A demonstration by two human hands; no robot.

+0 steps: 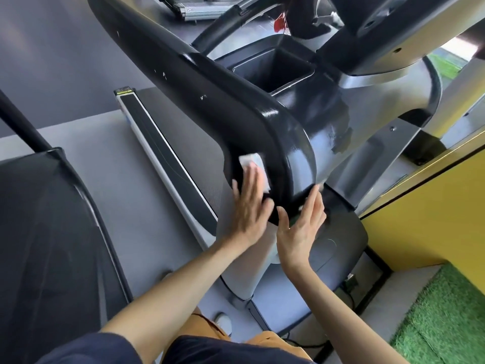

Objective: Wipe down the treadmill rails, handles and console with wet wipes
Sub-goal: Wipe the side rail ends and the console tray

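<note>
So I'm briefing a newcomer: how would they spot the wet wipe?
Find the glossy black handrail curving down mid-frame. At its lower bend the left hand presses the wet wipe flat. It is the only white patch on that dark surface.

Both forearms reach forward; left hand (249,206) flat, fingers straight (thumb spread), right hand (299,229) likewise, just beside it.

Off to the right there's a bright yellow wall (430,214) with a dark trim strip (420,177) along its top edge, and a patch of green fake turf (443,319) just below it. The floor (86,164) is plain grey. A second dark machine (47,232) sits close on the left, another treadmill (194,9) is way back at the top, and there's something small and red (280,23) up there too.
</note>
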